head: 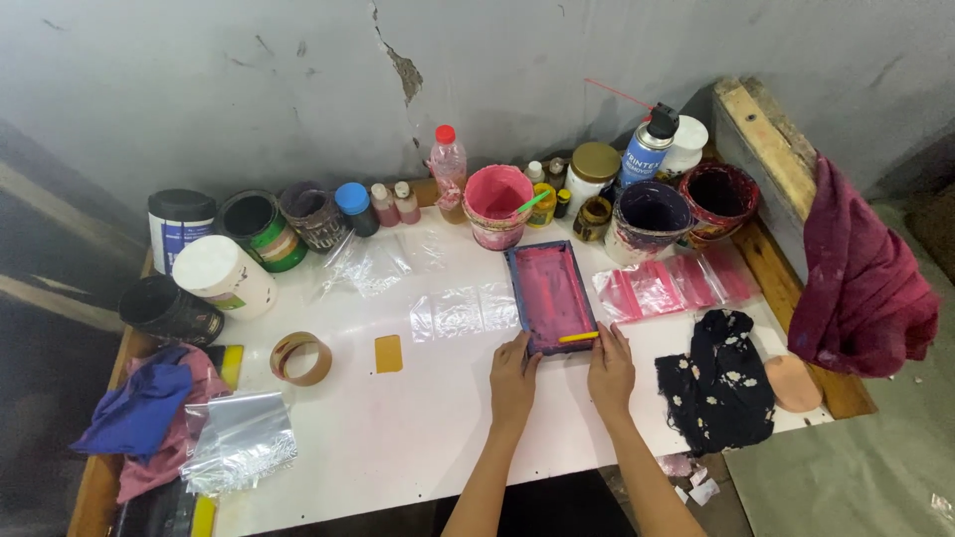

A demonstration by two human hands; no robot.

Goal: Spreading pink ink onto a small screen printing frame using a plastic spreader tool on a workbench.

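A small rectangular screen frame [550,291] with a dark blue rim and pink ink over its mesh lies on the white table [418,428]. My left hand [513,379] rests at its near left corner, fingers touching the rim. My right hand [610,366] is at the near right corner, fingers on a small yellow squeegee [578,338] that lies across the frame's near edge. Clear plastic bags [461,311] lie flat to the left of the frame. Pink printed bags [671,282] lie to its right.
Paint tubs, jars, small bottles and a spray can [647,145] line the back by the wall, with a pink tub [496,204] behind the frame. A tape roll [301,358] and yellow card [388,353] lie left. Rags [149,413] sit at far left, black cloth [718,388] right.
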